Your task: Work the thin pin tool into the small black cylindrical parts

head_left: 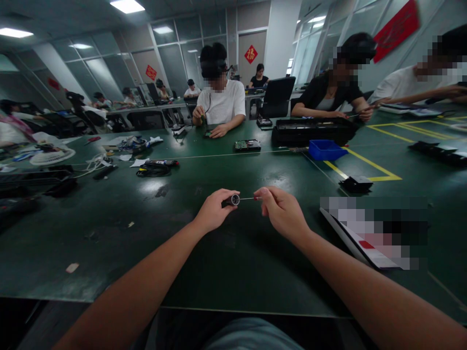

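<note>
My left hand [214, 210] is closed around a small dark cylinder [234, 200] with a pale round rim at the end facing me. What the cylinder is I cannot make out. My right hand [282, 210] grips a screwdriver [248, 198], whose thin metal shaft points left at the cylinder. A bit of red shows on it by my fingertips, while most of the handle is hidden in my palm. The shaft's tip meets or nearly meets the cylinder's side. Both hands are above the green tabletop [233, 272].
At my right lies a partly blurred pale box or booklet [350, 238]. Beyond are a black part [355, 184], a blue bin [326, 149], a circuit board [247, 145] and a coiled black cable [155, 168]. Across the table a person in white [222, 104] works, with others to the right.
</note>
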`<state>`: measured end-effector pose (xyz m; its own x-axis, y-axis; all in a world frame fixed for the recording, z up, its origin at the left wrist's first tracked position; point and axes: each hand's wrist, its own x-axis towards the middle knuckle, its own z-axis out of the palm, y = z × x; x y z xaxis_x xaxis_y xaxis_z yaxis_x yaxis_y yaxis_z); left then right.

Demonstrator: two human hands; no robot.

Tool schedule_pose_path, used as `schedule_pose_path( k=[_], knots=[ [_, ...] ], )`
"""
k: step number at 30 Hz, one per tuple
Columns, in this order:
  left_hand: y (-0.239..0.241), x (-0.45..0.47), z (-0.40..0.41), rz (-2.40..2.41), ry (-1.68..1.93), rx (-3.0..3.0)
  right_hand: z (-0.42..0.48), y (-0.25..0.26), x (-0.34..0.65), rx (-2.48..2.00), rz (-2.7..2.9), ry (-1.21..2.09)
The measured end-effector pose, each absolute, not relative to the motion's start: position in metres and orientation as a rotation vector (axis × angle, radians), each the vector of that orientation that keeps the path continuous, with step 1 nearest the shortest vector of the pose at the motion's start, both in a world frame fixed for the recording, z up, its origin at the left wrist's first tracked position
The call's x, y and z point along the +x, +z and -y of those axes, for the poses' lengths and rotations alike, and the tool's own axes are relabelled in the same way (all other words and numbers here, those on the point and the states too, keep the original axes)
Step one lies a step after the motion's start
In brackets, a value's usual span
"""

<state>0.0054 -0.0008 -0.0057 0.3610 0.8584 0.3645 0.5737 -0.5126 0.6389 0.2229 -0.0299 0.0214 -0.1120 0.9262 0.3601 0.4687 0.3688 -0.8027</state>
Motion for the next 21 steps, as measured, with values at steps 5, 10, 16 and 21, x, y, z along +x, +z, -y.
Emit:
schedule_pose_path(
  k=[5,10,16,21],
  knots=[
    [-0.006,0.005,0.001,-1.239,0.963,2.232,0.03,0.021,0.223,-1.23,1.732,0.623],
    [-0.006,0.006,0.001,-1.242,0.957,2.227,0.031,0.019,0.223,-1.203,1.742,0.64],
    [-0.006,0.007,0.0,-1.249,0.965,2.236,0.023,0.012,0.22,-1.117,1.447,0.799],
    [-0.006,0.008,-0.001,-1.259,0.956,2.234,0.016,0.007,0.218,-1.007,1.196,1.061]
  ],
)
